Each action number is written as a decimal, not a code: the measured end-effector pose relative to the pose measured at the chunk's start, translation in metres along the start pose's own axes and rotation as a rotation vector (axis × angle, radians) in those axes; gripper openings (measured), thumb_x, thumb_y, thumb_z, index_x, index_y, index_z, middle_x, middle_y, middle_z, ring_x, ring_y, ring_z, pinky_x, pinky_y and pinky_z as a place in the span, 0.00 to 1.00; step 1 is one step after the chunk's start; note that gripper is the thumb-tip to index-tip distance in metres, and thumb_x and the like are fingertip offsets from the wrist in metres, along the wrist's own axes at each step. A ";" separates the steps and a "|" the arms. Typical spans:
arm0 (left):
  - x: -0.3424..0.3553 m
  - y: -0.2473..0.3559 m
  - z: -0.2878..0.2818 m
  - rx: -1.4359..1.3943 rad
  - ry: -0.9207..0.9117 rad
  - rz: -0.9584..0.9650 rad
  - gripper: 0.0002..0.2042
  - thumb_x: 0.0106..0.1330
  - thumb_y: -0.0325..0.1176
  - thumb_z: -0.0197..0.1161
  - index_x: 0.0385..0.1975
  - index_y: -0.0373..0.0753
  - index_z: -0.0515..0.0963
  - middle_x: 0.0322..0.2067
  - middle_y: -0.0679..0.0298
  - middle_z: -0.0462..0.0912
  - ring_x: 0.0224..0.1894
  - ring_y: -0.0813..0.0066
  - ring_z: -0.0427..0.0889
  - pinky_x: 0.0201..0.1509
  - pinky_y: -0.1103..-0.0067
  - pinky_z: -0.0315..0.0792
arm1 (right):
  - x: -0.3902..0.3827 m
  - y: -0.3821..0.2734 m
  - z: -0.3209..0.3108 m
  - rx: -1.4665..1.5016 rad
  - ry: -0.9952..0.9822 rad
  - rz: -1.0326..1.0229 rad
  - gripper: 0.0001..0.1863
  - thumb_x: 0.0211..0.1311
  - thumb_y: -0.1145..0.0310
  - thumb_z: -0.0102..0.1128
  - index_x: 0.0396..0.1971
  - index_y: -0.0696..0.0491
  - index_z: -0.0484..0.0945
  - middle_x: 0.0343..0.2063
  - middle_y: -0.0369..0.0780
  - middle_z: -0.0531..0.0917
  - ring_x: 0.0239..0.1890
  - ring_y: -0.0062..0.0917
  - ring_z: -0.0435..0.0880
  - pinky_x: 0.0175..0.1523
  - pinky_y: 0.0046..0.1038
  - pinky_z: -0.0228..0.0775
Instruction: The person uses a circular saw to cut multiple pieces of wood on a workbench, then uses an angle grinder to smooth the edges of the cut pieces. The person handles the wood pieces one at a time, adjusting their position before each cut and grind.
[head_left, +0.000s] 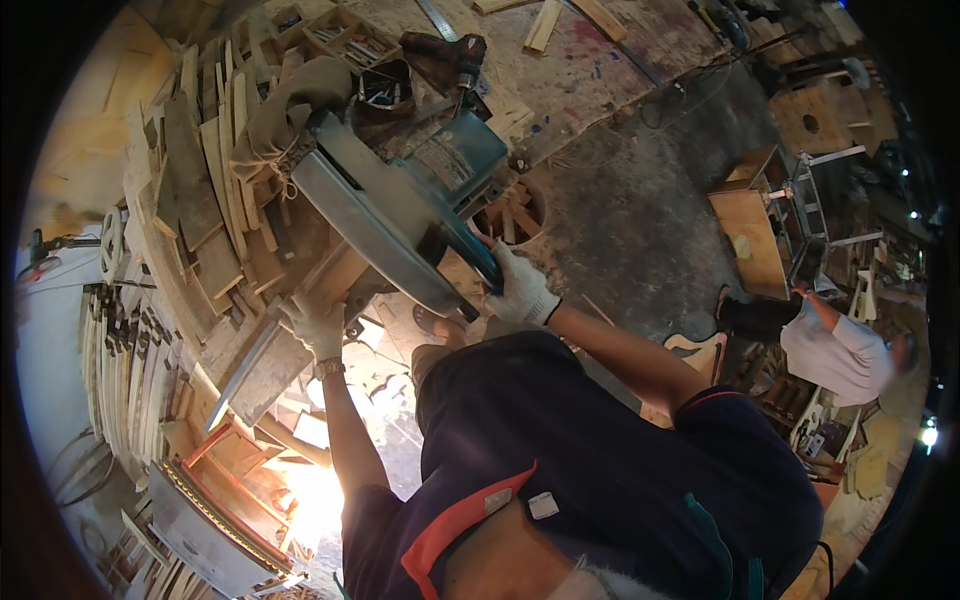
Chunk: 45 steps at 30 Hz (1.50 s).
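Inside the gloved right fingers (510,270) lies the power tool's handle (474,253).

My right hand (522,287) wears matt cloth; the saw guard (365,242) looks smooth grey metal, the sack (308,92) rumpled coarse cloth, the stacked planks (188,185) rough wood

No text can be read anywhere, the power saw (398,205) included.
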<state>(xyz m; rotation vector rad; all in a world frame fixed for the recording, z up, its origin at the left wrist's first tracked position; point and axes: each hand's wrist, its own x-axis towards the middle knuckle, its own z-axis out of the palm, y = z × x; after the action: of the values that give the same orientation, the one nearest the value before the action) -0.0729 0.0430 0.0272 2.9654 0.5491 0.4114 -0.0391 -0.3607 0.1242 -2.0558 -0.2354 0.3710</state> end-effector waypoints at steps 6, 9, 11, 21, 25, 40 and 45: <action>0.006 0.008 -0.006 0.000 -0.130 -0.074 0.48 0.45 0.48 0.84 0.69 0.42 0.67 0.65 0.44 0.70 0.66 0.40 0.72 0.73 0.43 0.63 | 0.002 -0.040 -0.024 -0.118 -0.030 -0.033 0.47 0.54 0.73 0.64 0.77 0.52 0.57 0.37 0.53 0.85 0.40 0.52 0.87 0.47 0.43 0.79; 0.002 0.003 -0.003 0.017 -0.080 -0.019 0.52 0.50 0.51 0.82 0.75 0.44 0.61 0.71 0.43 0.65 0.70 0.40 0.70 0.73 0.43 0.63 | 0.011 -0.108 -0.056 -0.063 -0.060 -0.030 0.45 0.54 0.74 0.64 0.75 0.52 0.59 0.38 0.52 0.85 0.42 0.50 0.88 0.48 0.42 0.79; -0.007 0.009 -0.003 0.011 0.059 -0.010 0.54 0.50 0.53 0.82 0.77 0.45 0.58 0.74 0.42 0.63 0.73 0.39 0.68 0.72 0.44 0.63 | 0.025 -0.154 -0.080 -0.092 -0.133 -0.041 0.39 0.57 0.70 0.62 0.71 0.52 0.62 0.36 0.48 0.86 0.36 0.43 0.90 0.44 0.41 0.80; -0.094 0.050 -0.023 -0.048 0.106 -0.015 0.26 0.55 0.43 0.79 0.52 0.40 0.79 0.64 0.49 0.73 0.64 0.48 0.74 0.67 0.52 0.63 | 0.146 -0.243 -0.124 -0.264 -0.094 -0.768 0.27 0.67 0.50 0.60 0.51 0.59 0.82 0.50 0.55 0.85 0.51 0.46 0.85 0.54 0.42 0.75; -0.140 0.075 -0.025 -0.182 0.016 -0.245 0.29 0.55 0.42 0.79 0.56 0.41 0.77 0.63 0.48 0.71 0.65 0.45 0.73 0.68 0.49 0.63 | 0.134 -0.152 -0.086 0.086 0.104 -0.612 0.32 0.71 0.39 0.54 0.52 0.55 0.79 0.34 0.49 0.85 0.39 0.41 0.86 0.47 0.38 0.78; -0.066 0.171 -0.024 -0.466 -0.093 0.094 0.28 0.62 0.43 0.73 0.61 0.40 0.76 0.55 0.55 0.80 0.59 0.50 0.78 0.63 0.56 0.69 | 0.097 0.025 -0.216 0.628 0.218 0.342 0.19 0.79 0.60 0.56 0.56 0.60 0.76 0.27 0.42 0.87 0.25 0.25 0.88 0.28 0.28 0.80; 0.015 0.186 0.001 -0.358 0.054 0.181 0.31 0.60 0.44 0.76 0.63 0.41 0.76 0.54 0.57 0.81 0.58 0.52 0.80 0.60 0.57 0.72 | 0.097 -0.026 -0.236 0.712 0.423 0.133 0.25 0.84 0.60 0.52 0.70 0.60 0.67 0.56 0.47 0.83 0.48 0.33 0.90 0.53 0.34 0.89</action>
<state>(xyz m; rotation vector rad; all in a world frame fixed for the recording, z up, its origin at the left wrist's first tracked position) 0.0041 -0.1244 0.0567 2.6699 0.1855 0.5439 0.1355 -0.5091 0.2396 -1.3983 0.2641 0.0681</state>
